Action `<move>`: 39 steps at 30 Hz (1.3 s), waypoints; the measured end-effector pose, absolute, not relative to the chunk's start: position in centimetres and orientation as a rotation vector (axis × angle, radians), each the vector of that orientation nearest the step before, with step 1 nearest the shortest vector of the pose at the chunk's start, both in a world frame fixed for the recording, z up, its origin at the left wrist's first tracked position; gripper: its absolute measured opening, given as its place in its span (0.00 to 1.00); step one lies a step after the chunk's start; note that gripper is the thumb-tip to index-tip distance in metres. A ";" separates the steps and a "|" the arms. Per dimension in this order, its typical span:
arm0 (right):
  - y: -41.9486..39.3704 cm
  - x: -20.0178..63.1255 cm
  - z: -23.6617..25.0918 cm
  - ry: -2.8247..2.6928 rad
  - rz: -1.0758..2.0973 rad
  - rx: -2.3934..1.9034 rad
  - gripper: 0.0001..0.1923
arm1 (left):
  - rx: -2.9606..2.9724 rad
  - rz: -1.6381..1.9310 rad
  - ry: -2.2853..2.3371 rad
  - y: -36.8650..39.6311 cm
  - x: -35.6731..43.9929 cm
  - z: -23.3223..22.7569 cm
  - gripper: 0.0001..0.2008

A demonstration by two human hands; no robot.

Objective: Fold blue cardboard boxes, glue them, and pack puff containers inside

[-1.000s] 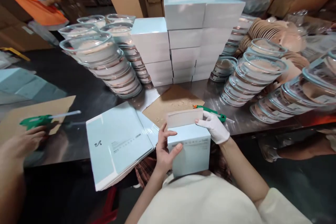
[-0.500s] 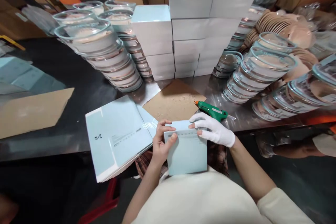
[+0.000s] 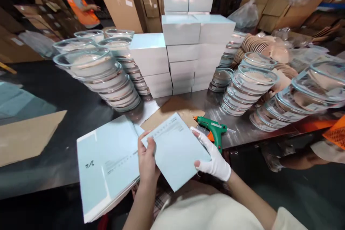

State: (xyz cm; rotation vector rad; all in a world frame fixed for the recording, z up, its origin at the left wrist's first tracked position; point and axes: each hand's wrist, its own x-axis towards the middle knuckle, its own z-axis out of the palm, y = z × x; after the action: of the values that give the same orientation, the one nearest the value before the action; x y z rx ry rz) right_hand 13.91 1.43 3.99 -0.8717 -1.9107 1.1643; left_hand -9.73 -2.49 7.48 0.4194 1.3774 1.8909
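Observation:
Between my two hands is a light-blue box (image 3: pixel 179 151) with small printing along its far edge, turned cornerwise above the table's near edge. My bare left hand (image 3: pixel 147 156) grips its left corner, thumb on top. My right hand (image 3: pixel 212 158), in a white glove with bare fingertips, grips the right corner. Just beyond my right hand lies a green glue gun (image 3: pixel 215 127) with an orange tip. Left of my left hand, a stack of flat light-blue cartons (image 3: pixel 107 165) overhangs the table edge. A brown cardboard sheet (image 3: pixel 164 113) lies beyond the held box.
White-and-blue boxes (image 3: pixel 183 52) are piled at the table's back. Stacked glass dishes stand left (image 3: pixel 107 82) and right (image 3: pixel 245 90) of them. Another cardboard sheet (image 3: pixel 29 136) lies far left. A person in an orange vest (image 3: pixel 81 7) stands behind. Another person's arm (image 3: pixel 302 156) shows at right.
The box has turned from square-on to cornerwise. My right hand has moved from its far edge to its right corner. The view has tilted up, showing more of the background.

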 end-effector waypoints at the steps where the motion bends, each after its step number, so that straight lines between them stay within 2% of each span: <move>1: 2.0 13.4 4.7 -1.940 1.045 -0.857 0.57 | 0.403 1.893 1.370 -2.3 -9.9 7.8 0.31; 3: 3.1 12.6 6.1 -2.065 0.663 -0.745 0.56 | 0.327 1.917 1.377 -1.8 -10.6 8.4 0.31; 4: 3.6 12.2 6.8 -2.152 0.462 -0.633 0.51 | 0.283 1.926 1.376 -1.5 -11.0 8.7 0.31; 6: 4.6 11.6 8.2 -2.329 0.170 -0.357 0.32 | 0.212 1.889 1.302 -1.0 -11.8 9.0 0.30; 7: 5.1 11.2 9.0 -2.398 0.095 -0.236 0.28 | 0.196 1.842 1.226 -0.8 -12.2 9.1 0.30; 10: 7.6 10.0 11.7 -2.463 -0.070 -0.032 0.25 | 0.220 1.756 1.030 -1.1 -12.9 9.1 0.39; 12: 10.1 8.8 14.4 -2.389 -0.267 0.000 0.19 | 0.250 1.874 1.065 -1.8 -13.0 8.6 0.43; 15: 14.5 5.0 20.5 -2.275 -0.512 -0.113 0.20 | 0.376 2.112 1.292 -3.0 -12.9 7.2 0.40; 19: 20.5 -3.2 29.7 -2.299 -0.612 -0.614 0.31 | 0.679 2.121 1.497 -3.7 -12.9 5.2 0.39; 22: 24.0 -8.2 33.2 -2.398 -0.622 -0.816 0.25 | 0.826 2.203 1.607 -4.6 -13.8 4.7 0.37; 26: 26.9 -10.1 32.7 -2.427 -0.596 -0.944 0.23 | 0.730 2.327 1.858 -7.6 -16.8 4.3 0.33; 29: 28.6 -9.8 32.0 -2.559 -0.599 -0.953 0.33 | 0.665 2.232 2.099 -9.6 -20.0 4.2 0.33; 31: 29.1 -9.5 31.8 -2.590 -0.590 -0.954 0.38 | 0.731 1.958 2.348 -9.9 -22.3 4.6 0.36; 35: 26.2 -7.3 28.8 -2.411 -0.584 -0.857 0.38 | 0.722 1.018 2.781 -8.8 -26.7 5.8 0.46; 37: 22.1 -4.4 24.7 -2.347 -0.522 -0.719 0.34 | 0.679 0.741 2.722 -8.7 -28.1 6.1 0.42; 39: 17.1 -0.5 19.2 -2.413 -0.350 -0.568 0.24 | 0.670 0.777 2.697 -9.5 -28.2 6.2 0.38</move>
State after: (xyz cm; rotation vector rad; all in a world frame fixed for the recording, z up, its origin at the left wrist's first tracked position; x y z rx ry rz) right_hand -0.53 17.06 19.22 -0.5682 -2.4132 -0.3497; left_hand -28.17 -9.51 6.23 0.6700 2.6970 0.7771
